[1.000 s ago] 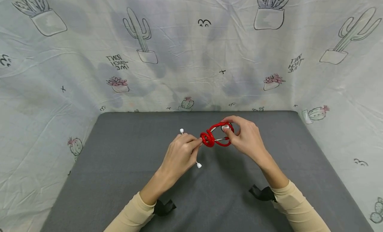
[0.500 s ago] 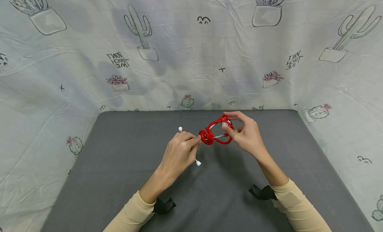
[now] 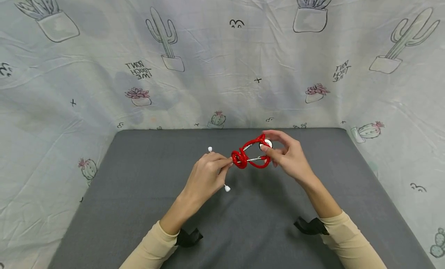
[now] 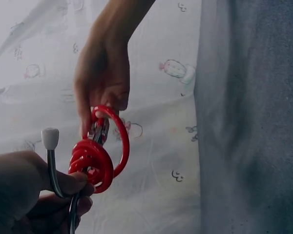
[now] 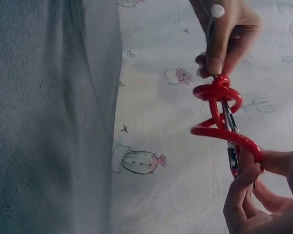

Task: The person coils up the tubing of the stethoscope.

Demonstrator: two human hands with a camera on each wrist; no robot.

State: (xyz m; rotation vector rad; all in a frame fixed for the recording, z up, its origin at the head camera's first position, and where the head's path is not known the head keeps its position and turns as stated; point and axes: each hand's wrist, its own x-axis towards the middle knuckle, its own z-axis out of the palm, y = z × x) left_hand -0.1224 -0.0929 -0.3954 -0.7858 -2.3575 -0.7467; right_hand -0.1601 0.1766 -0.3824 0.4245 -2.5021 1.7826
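Note:
A stethoscope point(image 3: 240, 159) with red tubing is held up above the table between both hands. Its tubing is wound in several coils round the metal ear tubes point(image 5: 228, 119). My left hand point(image 3: 207, 175) pinches the ear tubes close beside the coils, and a white eartip point(image 4: 50, 138) sticks out on either side of that hand. At the other end my right hand point(image 3: 289, 155) grips the red tubing loop and the round chest piece point(image 3: 267, 144) between thumb and fingers. In the right wrist view the chest piece is hidden by the right fingers.
A grey cloth-covered table point(image 3: 146, 207) lies under the hands. Behind it and at both sides hangs a pale curtain point(image 3: 215, 49) printed with cacti. Black straps point(image 3: 311, 225) hang from both wrists, by the cream sleeves point(image 3: 149, 246).
The right hand has shifted slightly right and its fingers have moved on the chest piece, whose pale face now shows more. The left hand keeps its pinch, almost in the same place.

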